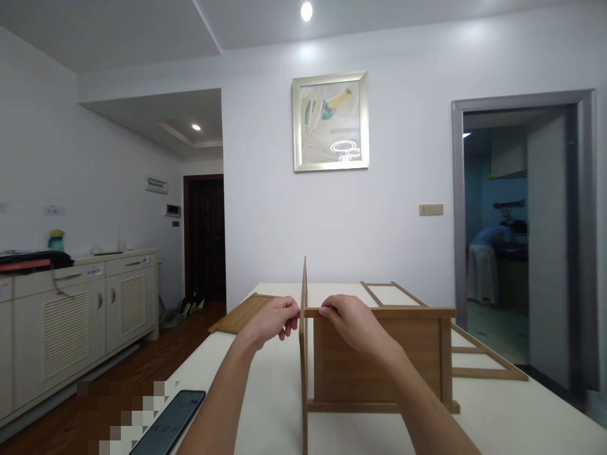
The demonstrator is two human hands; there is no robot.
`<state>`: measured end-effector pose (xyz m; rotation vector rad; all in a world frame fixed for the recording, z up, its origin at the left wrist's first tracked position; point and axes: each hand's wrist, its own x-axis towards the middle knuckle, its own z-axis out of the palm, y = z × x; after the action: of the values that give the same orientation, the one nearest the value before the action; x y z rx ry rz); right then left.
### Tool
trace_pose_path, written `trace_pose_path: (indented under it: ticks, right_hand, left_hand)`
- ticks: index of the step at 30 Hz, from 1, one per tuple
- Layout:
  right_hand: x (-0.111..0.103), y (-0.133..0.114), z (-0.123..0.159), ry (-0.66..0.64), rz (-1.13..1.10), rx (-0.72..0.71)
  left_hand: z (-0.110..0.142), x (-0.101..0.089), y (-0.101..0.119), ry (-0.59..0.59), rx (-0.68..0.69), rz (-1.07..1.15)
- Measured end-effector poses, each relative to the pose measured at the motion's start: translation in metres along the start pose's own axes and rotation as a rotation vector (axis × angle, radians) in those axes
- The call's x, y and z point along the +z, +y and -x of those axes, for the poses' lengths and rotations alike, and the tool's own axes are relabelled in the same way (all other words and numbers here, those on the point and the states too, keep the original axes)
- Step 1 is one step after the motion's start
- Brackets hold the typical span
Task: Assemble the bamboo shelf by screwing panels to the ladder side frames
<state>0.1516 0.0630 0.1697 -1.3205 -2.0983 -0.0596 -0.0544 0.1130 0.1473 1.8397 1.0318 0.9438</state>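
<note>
A thin panel (pixel 304 366) stands edge-on upon the surface (pixel 272 392), between the left hand (pixel 275 318), its curled fingers' grip unclear, and the right hand (pixel 349 319), fingers pinching the top rail (pixel 412 312) of the adjoining box (pixel 422 360).

Your left hand (pixel 275 319) and right hand (pixel 348 319), close together

Your left curls its fingers beside the thin upright panel (pixel 303 373); your right grips the top rail (pixel 412 312) of the wooden box (pixel 379 363) (a phone (pixel 168 422) lies on the white table (pixel 502 417), leftward).
</note>
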Motion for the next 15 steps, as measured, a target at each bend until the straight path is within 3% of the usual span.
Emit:
trace_pose_path:
  ticks: [15]
  right_hand:
    - [-0.0027,-0.0008,-0.0002,-0.017,-0.004,0.008]
  left_hand:
    - [-0.0015,0.0044,0.002,0.17,0.071,-0.139]
